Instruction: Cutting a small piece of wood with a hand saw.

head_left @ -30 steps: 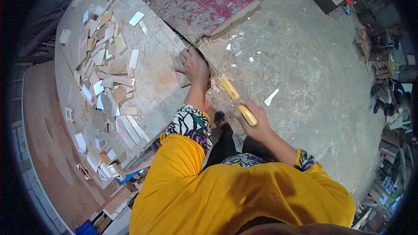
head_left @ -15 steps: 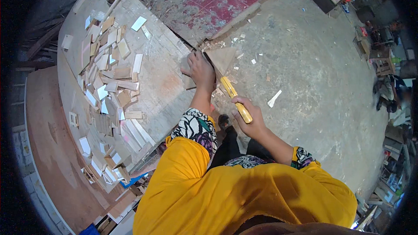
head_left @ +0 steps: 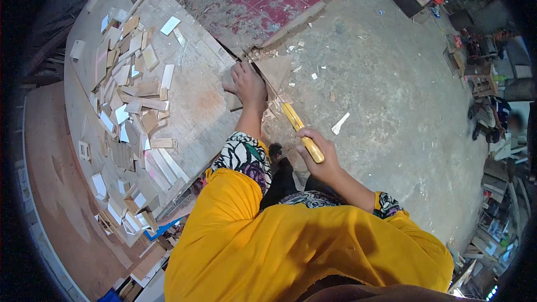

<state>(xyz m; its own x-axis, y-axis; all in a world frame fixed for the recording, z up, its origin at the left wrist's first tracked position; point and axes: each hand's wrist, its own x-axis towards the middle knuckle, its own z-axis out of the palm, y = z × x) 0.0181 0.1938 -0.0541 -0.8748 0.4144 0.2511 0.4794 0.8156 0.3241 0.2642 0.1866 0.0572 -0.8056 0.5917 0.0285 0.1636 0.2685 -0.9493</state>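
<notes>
My right hand (head_left: 321, 151) is wrapped round the yellow handle of a hand saw (head_left: 302, 132). Its thin blade runs up and left from the handle, seen nearly edge-on, close beside my left hand (head_left: 249, 85). That hand presses down at the worktable's corner with bent fingers, over a small piece of wood (head_left: 232, 102) that is mostly hidden under it. Just past the blade a pale, flat triangular shape (head_left: 274, 69) shows against the floor; I cannot tell what it is.
Many wood offcuts (head_left: 148, 89), some white-faced, lie heaped on the worktable (head_left: 196, 70) to my left. Wood chips and a white sliver (head_left: 339, 123) are scattered over the concrete floor (head_left: 386, 100). Red tiles (head_left: 279, 0) lie beyond. Clutter and a person (head_left: 492, 118) are at the far right.
The saw has slid back, away from my left hand and toward me. My left hand keeps its place at the table corner. The whole view has shifted slightly.
</notes>
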